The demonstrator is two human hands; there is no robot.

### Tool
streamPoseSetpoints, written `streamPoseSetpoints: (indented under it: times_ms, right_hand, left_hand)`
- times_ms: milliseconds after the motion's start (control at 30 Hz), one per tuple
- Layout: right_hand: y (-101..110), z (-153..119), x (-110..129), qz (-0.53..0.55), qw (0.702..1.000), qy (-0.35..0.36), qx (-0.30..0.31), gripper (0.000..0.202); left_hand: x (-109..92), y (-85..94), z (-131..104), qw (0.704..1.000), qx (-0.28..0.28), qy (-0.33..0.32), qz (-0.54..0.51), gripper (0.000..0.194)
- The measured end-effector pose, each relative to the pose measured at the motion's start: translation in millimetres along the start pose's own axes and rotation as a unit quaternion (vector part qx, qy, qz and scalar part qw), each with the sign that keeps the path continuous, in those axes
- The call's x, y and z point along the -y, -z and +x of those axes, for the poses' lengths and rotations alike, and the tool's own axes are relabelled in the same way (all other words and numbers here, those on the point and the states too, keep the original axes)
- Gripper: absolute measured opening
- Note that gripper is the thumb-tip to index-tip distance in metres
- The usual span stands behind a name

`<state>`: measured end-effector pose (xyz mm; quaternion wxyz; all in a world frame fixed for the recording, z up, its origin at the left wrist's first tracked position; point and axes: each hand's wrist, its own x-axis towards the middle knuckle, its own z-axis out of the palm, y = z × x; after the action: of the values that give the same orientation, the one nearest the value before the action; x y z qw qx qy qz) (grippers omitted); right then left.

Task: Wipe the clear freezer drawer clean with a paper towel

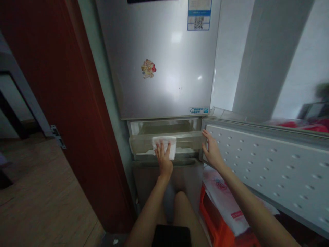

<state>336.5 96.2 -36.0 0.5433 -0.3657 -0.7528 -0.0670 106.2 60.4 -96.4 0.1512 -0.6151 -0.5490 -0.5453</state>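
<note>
A folded white cloth (172, 144) lies flat against the front of a clear plastic drawer (144, 142) in the refrigerator's middle compartment. My left hand (164, 161) presses on this cloth with its fingers spread over it. At the drawer's right end, beside the hinge side of the open compartment door (257, 161), is my right hand (212, 149). Its fingers curve around the edge there; whether they touch the drawer, the door or both is hard to make out. The drawer appears pulled out slightly, and a gap shows above its front.
The silver upper refrigerator door (164, 92) is closed, as is the lower door (146, 181). To the left stands a dark red door frame (84, 137). Under the open door, a white plastic bag (223, 195) rests on an orange stool (216, 219).
</note>
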Motion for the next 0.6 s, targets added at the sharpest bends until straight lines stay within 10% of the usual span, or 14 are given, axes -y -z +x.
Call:
streamPoseSetpoints:
  times_ms: [300,600]
  right_hand:
    - [1.6,0.8,2.9,-0.007,1.000,0.002,0.001,0.048]
    - [1.0,0.5,0.7,-0.008,1.000,0.003,0.000,0.048]
  left_hand:
    - [-45.3,-42.7,-7.4,0.997,0.068,-0.032,-0.004,0.077]
    - [-20.0,-24.4,-0.7,0.994,0.057,-0.085,0.026,0.069]
